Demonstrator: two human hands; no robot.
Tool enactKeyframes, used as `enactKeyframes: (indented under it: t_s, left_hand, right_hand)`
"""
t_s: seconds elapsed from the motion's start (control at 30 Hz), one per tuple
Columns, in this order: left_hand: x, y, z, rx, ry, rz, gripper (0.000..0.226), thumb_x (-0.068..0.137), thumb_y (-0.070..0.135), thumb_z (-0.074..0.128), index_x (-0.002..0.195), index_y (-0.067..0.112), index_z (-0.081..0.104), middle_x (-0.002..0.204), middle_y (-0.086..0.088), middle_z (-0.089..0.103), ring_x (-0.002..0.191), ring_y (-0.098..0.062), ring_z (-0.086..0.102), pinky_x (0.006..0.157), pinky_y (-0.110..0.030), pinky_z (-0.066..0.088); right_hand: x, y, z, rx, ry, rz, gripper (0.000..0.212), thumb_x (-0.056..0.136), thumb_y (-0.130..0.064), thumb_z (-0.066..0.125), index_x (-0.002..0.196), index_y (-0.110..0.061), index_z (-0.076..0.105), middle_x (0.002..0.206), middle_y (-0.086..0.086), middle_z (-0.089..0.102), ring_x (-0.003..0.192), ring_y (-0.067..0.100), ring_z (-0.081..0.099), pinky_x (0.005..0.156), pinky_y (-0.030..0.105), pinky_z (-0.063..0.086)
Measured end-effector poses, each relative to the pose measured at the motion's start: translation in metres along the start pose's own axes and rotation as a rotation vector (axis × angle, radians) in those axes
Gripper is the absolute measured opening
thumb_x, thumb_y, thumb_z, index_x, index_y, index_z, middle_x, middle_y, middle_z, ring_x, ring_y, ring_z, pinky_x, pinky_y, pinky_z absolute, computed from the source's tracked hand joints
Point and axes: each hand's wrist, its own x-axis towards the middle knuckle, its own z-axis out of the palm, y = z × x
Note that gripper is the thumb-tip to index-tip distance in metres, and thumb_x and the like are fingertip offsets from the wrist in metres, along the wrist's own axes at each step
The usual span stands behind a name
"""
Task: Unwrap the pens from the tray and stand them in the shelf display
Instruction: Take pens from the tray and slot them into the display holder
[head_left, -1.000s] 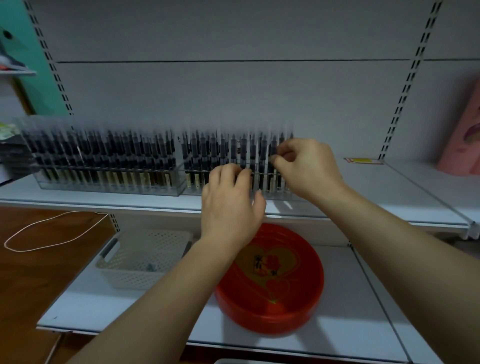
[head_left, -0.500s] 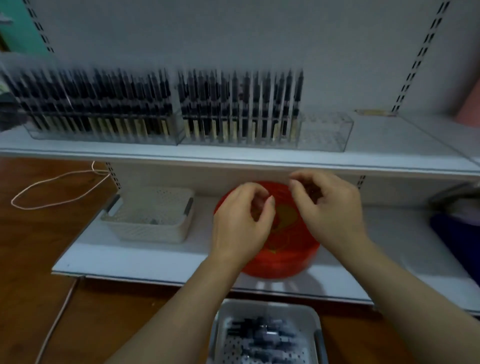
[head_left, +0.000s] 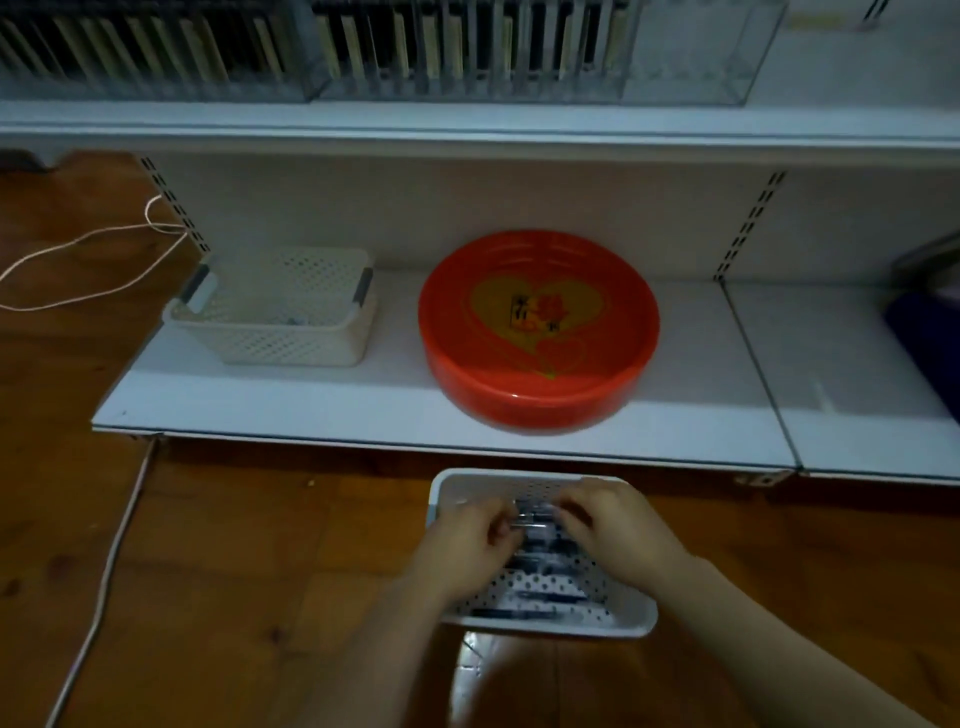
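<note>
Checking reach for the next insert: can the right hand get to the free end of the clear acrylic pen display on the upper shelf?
Probably yes. The right hand is low at the white perforated tray, but nothing stands before the clear acrylic pen display.

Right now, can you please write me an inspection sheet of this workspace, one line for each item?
Surface: wooden floor; white lower shelf.
Job's things: perforated white tray on the floor, wrapped pens inside; clear shelf display above, mostly full, right end bare.
Clutter: red round basin and cream basket on the lower shelf.
Hands: left hand and right hand over the tray, fingers pinching one pen between them.
Cables: white cord on the floor, left.
Surroundings: dark blue object, right edge.
</note>
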Motion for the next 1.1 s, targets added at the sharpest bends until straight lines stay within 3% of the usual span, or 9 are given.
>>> enactKeyframes:
  t_s: [0.1,0.2,0.5,0.63,0.83,0.97,1.1]
  left_hand:
    - [-0.005,-0.011,0.015,0.079,-0.100,-0.035,0.028,0.096,0.035,0.060,0.123,0.030,0.060,0.107,0.007,0.068,0.095,-0.013,0.063,0.084,-0.035,0.055]
    - [-0.003,-0.013,0.020,0.076,-0.134,-0.056,0.037,0.096,0.034,0.061,0.133,0.031,0.056,0.115,0.007,0.066,0.100,-0.014,0.062,0.085,-0.032,0.054]
    - [0.001,-0.020,0.027,0.065,-0.143,-0.053,0.040,0.096,0.033,0.062,0.135,0.029,0.054,0.115,0.005,0.063,0.098,-0.014,0.060,0.080,-0.029,0.052]
    - [0.000,-0.024,0.023,0.067,-0.137,-0.059,0.033,0.098,0.026,0.058,0.132,0.024,0.057,0.119,0.002,0.065,0.106,-0.017,0.061,0.089,-0.032,0.052]
    - [0.005,-0.025,0.022,0.065,-0.115,-0.064,0.033,0.101,0.025,0.053,0.132,0.023,0.061,0.132,-0.001,0.063,0.114,-0.019,0.060,0.096,-0.034,0.051]
    - [0.010,-0.019,0.012,-0.044,-0.102,-0.084,0.019,0.102,0.032,0.054,0.111,0.026,0.069,0.110,0.003,0.069,0.099,-0.014,0.062,0.088,-0.034,0.053]
    - [0.017,-0.004,-0.013,-0.222,-0.080,-0.034,0.008,0.099,0.032,0.060,0.102,0.027,0.067,0.087,0.013,0.063,0.084,-0.006,0.060,0.069,-0.012,0.043]
  right_hand:
    - [-0.007,0.009,0.021,-0.117,-0.282,0.004,0.016,0.099,-0.026,0.054,0.097,-0.020,0.068,0.098,-0.003,0.068,0.090,0.017,0.061,0.076,0.033,0.050]
    - [-0.009,0.013,0.034,-0.209,-0.448,-0.004,0.015,0.098,-0.023,0.055,0.089,-0.016,0.065,0.094,0.001,0.066,0.085,0.021,0.059,0.076,0.034,0.049]
    - [-0.001,0.013,0.061,-0.540,-0.622,0.038,0.016,0.096,-0.006,0.057,0.108,-0.012,0.067,0.108,0.010,0.067,0.099,0.028,0.066,0.088,0.044,0.057]
    - [-0.005,0.013,0.061,-0.494,-0.594,0.029,0.012,0.094,-0.014,0.059,0.103,-0.015,0.067,0.100,0.005,0.066,0.094,0.023,0.065,0.088,0.040,0.057]
    - [-0.005,0.017,0.031,-0.238,-0.345,-0.011,0.003,0.085,-0.021,0.056,0.087,-0.020,0.058,0.092,-0.003,0.060,0.086,0.017,0.053,0.068,0.034,0.050]
    - [-0.011,0.023,0.006,0.063,-0.175,0.075,0.008,0.096,-0.027,0.063,0.101,-0.031,0.068,0.093,-0.015,0.068,0.083,0.003,0.061,0.072,0.024,0.052]
    - [-0.015,0.019,-0.016,0.485,0.079,0.244,0.010,0.091,-0.024,0.074,0.095,-0.032,0.072,0.091,-0.022,0.071,0.088,-0.004,0.064,0.075,0.009,0.047]
